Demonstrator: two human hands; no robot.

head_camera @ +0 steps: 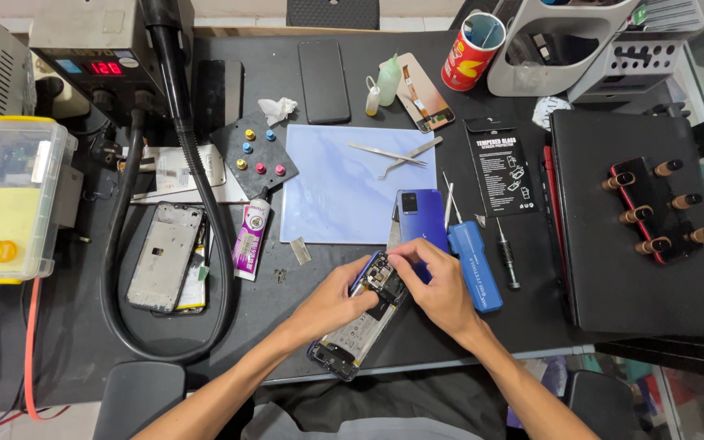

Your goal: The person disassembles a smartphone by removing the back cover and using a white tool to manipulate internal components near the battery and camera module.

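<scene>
An opened smartphone [358, 326] with its back off lies tilted near the table's front edge, its circuit board and battery exposed. My left hand [329, 303] grips its left side near the top. My right hand [437, 287] pinches at the board's upper end with thumb and fingertips; whether a small part is between them I cannot tell. A blue phone back cover [421, 214] lies just beyond the hands, beside a blue electric screwdriver [475, 265].
A pale blue work mat [336, 195] holds two tweezers [393, 155]. A phone frame [165, 257], glue tube [249, 236], black hose [205, 204], soldering station [99, 49], black screwdriver [507, 257], black case [645, 220] and a clear box [10, 200] surround it.
</scene>
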